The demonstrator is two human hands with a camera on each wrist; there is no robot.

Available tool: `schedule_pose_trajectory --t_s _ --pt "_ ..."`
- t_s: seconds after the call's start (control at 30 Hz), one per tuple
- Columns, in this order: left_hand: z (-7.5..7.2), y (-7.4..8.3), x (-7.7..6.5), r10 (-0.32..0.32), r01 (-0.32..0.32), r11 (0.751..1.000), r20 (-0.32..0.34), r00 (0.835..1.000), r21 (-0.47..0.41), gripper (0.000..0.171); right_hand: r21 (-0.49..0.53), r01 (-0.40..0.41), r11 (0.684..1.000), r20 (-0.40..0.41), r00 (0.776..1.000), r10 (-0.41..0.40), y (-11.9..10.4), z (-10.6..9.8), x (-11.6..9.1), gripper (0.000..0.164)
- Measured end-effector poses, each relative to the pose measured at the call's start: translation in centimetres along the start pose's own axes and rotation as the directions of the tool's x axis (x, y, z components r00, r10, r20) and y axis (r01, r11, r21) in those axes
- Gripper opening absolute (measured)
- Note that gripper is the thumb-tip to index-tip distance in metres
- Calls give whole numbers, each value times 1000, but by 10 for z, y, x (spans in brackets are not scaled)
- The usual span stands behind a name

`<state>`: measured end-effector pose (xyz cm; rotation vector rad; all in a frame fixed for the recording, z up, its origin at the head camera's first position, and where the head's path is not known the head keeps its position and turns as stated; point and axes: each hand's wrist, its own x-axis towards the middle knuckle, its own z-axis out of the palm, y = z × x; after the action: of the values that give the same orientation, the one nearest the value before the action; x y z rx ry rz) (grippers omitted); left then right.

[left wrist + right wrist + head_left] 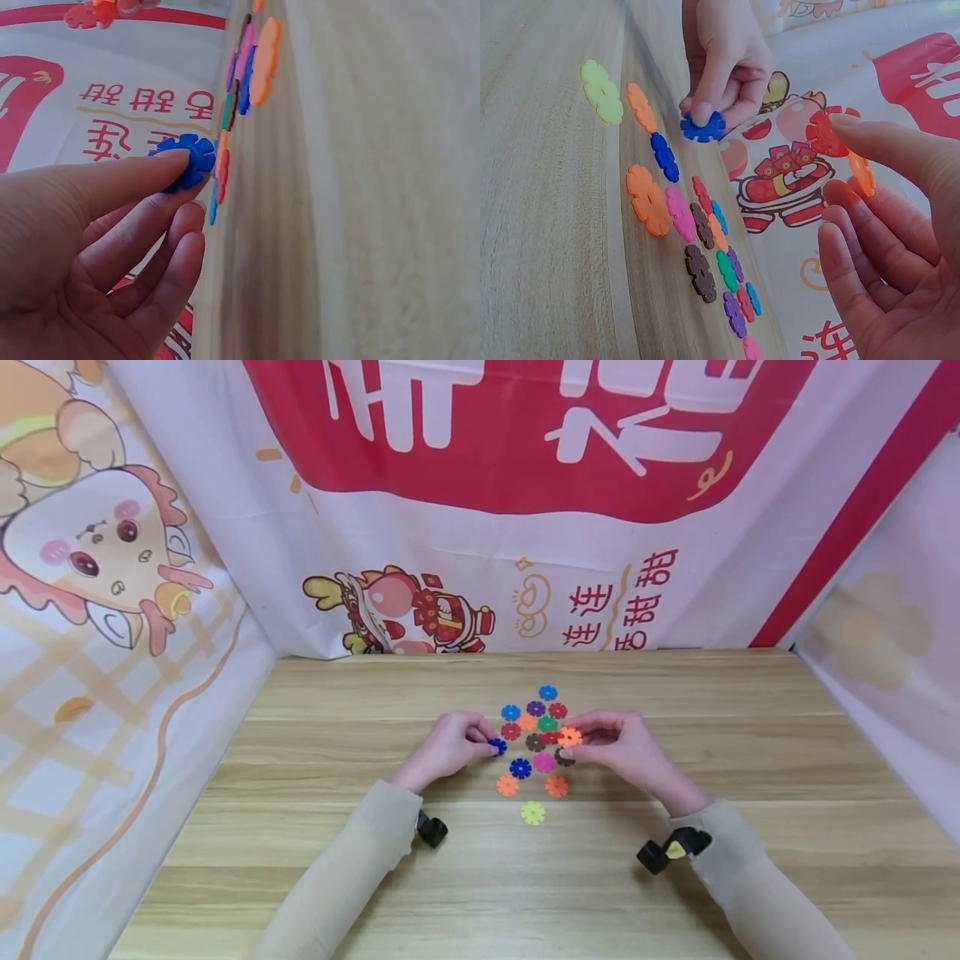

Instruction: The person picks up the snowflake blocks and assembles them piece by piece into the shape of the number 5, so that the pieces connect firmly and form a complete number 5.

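Blue disc (704,129) in left hand (452,746); 2 discs (825,136) in right hand (621,742).

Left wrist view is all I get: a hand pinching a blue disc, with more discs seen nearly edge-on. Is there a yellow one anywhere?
Observer: Yes, the head view shows a yellow disc on the table, the lowest disc in that picture.
Visitor: And what's the red bit near my top edge?
Observer: A red disc. The right wrist view shows the right hand with its thumb on it.
Visitor: Ah! Is anything worn on the arms?
Observer: In the head view, a black device sits at each wrist.
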<state>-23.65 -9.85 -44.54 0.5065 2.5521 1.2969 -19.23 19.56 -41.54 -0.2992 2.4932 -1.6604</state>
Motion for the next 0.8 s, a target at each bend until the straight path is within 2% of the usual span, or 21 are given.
schedule_pose_trajectory --t_s 0.37,0.6,0.8 --pt "3 19 -16 -6 0 992 -49 999 -126 15 -1 7 1000 -10 1000 -7 1 0 2 37" --pt "9 34 -23 24 -40 961 -62 998 -274 14 0 22 1000 -5 1000 -22 0 0 1 37" --pt "11 43 -26 21 -34 948 -44 999 -317 15 -3 26 1000 -6 1000 -26 -2 2 0 36"
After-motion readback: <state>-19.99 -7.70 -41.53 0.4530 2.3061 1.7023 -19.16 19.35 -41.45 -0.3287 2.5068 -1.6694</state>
